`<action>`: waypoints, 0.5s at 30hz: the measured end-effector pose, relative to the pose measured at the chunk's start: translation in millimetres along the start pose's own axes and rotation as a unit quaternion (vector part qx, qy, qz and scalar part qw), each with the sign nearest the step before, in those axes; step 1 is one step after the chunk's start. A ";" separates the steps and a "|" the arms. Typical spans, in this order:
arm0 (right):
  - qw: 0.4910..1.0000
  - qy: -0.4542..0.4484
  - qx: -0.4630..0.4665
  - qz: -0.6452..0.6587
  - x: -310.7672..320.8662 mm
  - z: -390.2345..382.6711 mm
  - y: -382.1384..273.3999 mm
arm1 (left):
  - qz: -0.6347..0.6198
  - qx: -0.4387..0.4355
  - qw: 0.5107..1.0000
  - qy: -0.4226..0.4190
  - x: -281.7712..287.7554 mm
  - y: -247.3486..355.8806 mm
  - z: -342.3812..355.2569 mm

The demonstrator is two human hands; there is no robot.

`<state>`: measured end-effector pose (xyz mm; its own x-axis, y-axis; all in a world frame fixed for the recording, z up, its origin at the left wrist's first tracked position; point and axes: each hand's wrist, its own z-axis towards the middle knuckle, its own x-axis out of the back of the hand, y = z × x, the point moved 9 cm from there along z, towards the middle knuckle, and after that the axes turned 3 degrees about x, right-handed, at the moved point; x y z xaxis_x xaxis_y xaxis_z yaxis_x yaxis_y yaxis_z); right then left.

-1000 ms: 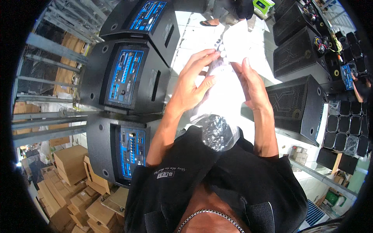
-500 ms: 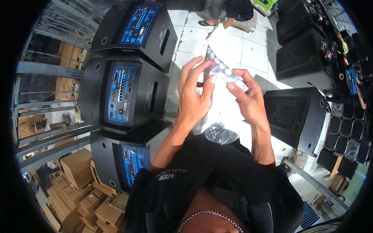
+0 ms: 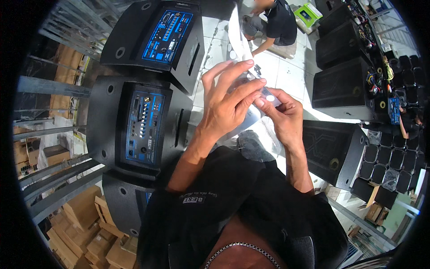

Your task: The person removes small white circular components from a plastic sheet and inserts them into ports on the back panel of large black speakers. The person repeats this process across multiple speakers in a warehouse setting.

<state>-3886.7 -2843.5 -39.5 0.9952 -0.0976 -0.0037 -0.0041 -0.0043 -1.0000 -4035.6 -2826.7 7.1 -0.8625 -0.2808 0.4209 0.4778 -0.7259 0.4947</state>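
Note:
A thin glossy sheet with round white spots (image 3: 271, 97) is held up in front of my chest, between both hands. My left hand (image 3: 228, 98) bends over its upper left part, fingers closed in toward the sheet, thumb and index fingertip close to the right thumb. My right hand (image 3: 286, 117) pinches its right edge between thumb and fingers. Glare washes out much of the sheet, and the left fingers hide part of it. Below the hands hangs crumpled clear plastic (image 3: 255, 144), with my dark shirt behind it.
Large black speakers with blue control panels (image 3: 145, 127) stand in a row at left. More black speakers (image 3: 331, 152) line the right. A person (image 3: 280, 24) crouches ahead near a green box (image 3: 308, 15). Cardboard boxes (image 3: 83, 208) are piled at lower left, beyond metal rails (image 3: 53, 130).
My left hand has turned over the sheet, its fingers now reaching right toward the right hand. The sheet has tilted, and the crouching person shows more fully.

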 end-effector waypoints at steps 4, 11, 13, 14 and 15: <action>0.999 -0.011 0.010 -0.041 -19.8 20.5 -4.3 | -0.044 -0.006 0.999 -0.024 5.9 -27.6 18.0; 0.998 -0.028 0.024 -0.043 -34.7 51.2 -2.6 | -0.069 -0.008 0.996 -0.062 6.2 -57.7 41.4; 0.999 -0.033 0.023 -0.013 -37.9 56.9 -0.4 | -0.068 0.000 0.996 -0.059 4.8 -63.2 41.1; 0.999 -0.033 0.032 -0.024 -38.4 61.2 -1.2 | -0.068 0.000 0.996 -0.055 4.3 -65.9 42.9; 0.998 -0.032 0.037 -0.037 -38.3 62.7 -0.1 | -0.068 0.005 0.996 -0.052 3.1 -68.0 42.1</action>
<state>-3918.7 -2777.4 -39.5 0.9967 -0.0358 0.0724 0.0746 0.0641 -0.9951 -4063.8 -2751.8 6.8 -0.8978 -0.1122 0.4258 0.3589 -0.7468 0.5599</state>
